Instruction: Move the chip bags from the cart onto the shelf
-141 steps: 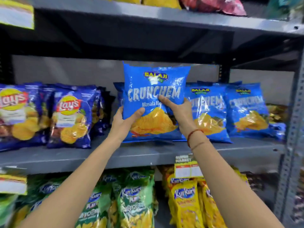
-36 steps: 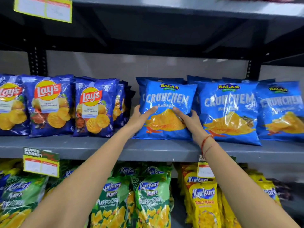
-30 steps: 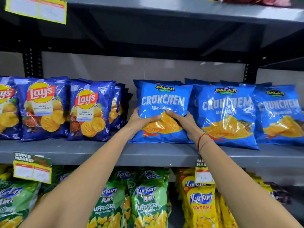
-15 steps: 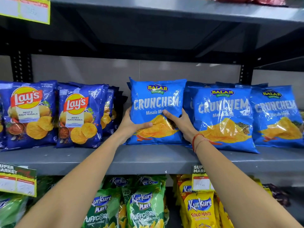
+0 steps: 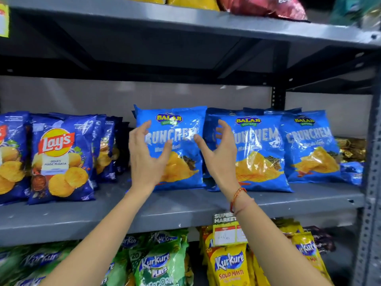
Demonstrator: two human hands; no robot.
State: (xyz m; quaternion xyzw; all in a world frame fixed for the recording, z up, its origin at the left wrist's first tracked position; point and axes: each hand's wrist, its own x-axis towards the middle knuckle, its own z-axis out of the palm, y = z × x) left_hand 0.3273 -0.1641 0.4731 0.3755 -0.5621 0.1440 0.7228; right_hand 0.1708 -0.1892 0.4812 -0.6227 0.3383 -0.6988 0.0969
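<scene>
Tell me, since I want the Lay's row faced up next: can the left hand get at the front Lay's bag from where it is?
Probably yes. The left hand is open and holds nothing, and the front Lay's bag stands at the shelf edge just to its left, with nothing between them.

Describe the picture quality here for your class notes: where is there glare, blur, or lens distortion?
Head view: glare streaks the glossy Crunchem bag and the Lay's bag; both open hands, left hand and right hand, are slightly motion-blurred; the top shelf and right upright bow from the wide-angle lens; corners soften, and the underside of the top shelf lies in shadow.
</scene>
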